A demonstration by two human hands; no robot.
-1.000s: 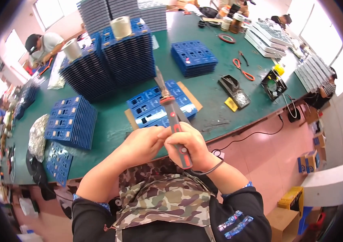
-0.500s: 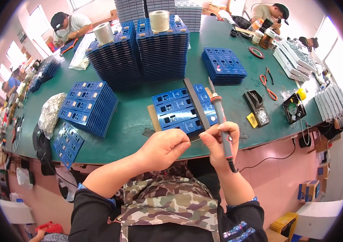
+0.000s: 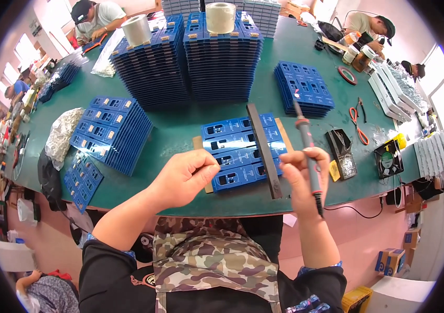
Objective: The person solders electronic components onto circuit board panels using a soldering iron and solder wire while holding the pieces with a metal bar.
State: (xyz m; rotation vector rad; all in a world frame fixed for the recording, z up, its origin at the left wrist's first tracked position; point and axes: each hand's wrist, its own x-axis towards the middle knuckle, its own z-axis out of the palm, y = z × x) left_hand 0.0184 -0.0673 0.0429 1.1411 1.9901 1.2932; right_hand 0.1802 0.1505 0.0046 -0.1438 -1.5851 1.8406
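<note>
My right hand (image 3: 300,175) grips a soldering iron (image 3: 307,141) with a black and red handle, its tip pointing up and away over the table. My left hand (image 3: 185,177) is closed in a pinch at the near edge, just left of the boards; what it pinches is too small to see. In front of both hands lie blue circuit boards (image 3: 237,151) in a row on a brown base, with a dark metal bar (image 3: 264,148) laid across them. The iron's cord runs down past my right wrist.
Tall stacks of blue boards (image 3: 222,57) with tape rolls (image 3: 220,16) on top stand at the back of the green table (image 3: 180,130). More stacks sit left (image 3: 109,130) and right (image 3: 304,88). A tip-cleaner stand (image 3: 341,151), red cutters (image 3: 358,122) and a small fan (image 3: 388,159) lie right. Other people work around the far side.
My hands have moved apart and forward over the table edge. The right hand has lifted the soldering iron upright beside the boards; the left hand has drawn to the left of them.
</note>
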